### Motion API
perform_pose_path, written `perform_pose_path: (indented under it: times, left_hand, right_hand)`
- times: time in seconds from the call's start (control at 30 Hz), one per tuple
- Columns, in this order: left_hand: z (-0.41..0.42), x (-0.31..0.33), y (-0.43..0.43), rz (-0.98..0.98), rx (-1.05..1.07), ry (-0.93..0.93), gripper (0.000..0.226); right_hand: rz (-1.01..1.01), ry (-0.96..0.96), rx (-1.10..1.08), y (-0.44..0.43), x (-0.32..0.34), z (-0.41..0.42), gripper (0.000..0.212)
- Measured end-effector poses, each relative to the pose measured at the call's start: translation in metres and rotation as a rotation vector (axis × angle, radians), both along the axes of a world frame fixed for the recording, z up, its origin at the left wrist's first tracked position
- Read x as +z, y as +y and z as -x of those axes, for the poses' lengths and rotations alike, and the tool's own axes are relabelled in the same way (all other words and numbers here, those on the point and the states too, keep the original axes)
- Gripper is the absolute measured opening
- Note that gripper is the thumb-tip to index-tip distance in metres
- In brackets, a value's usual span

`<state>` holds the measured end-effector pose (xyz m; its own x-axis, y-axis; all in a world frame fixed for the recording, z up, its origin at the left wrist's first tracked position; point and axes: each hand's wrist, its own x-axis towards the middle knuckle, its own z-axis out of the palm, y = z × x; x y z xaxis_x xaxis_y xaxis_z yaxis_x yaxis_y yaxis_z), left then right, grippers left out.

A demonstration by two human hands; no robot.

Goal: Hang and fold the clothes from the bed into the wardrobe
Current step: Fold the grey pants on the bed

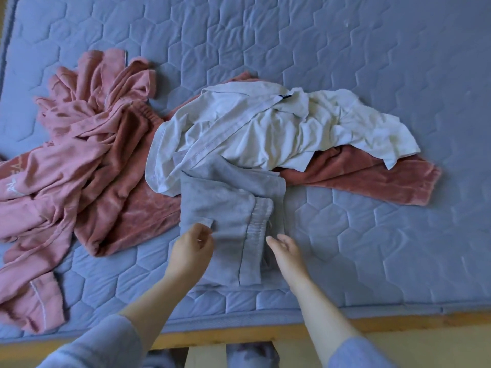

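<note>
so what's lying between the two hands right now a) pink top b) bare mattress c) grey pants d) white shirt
c: the folded grey pants lie between the left hand and the right hand; the white shirt is farther back.
</note>
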<state>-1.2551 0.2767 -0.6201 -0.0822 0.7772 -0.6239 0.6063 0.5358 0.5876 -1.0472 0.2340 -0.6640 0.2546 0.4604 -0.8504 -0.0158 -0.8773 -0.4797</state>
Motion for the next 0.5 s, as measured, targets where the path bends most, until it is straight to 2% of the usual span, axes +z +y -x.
perform_pose_path:
  times: [0.13, 0.2, 0.27, 0.37, 0.5]
  left_hand:
    - [0.018, -0.016, -0.001, -0.067, 0.015, 0.149, 0.005]
    - [0.026, -0.024, 0.001, -0.069, 0.091, 0.176, 0.014]
    - [0.032, -0.03, 0.004, -0.03, 0.155, 0.175, 0.023]
    - [0.036, -0.037, 0.007, 0.053, 0.171, 0.142, 0.046]
    - [0.033, -0.044, 0.01, 0.114, 0.164, 0.123, 0.061]
  right_hand:
    - [0.05, 0.038, 0.124, 0.004, -0.013, 0.009, 0.089]
    - [0.039, -0.009, 0.173, 0.006, -0.017, 0.017, 0.091]
    - [0.003, -0.029, 0.184, 0.01, -0.017, 0.02, 0.062]
    - [-0.071, 0.051, 0.182, 0.011, -0.009, 0.018, 0.02]
    - [-0.173, -0.036, 0.205, 0.006, -0.001, 0.002, 0.012]
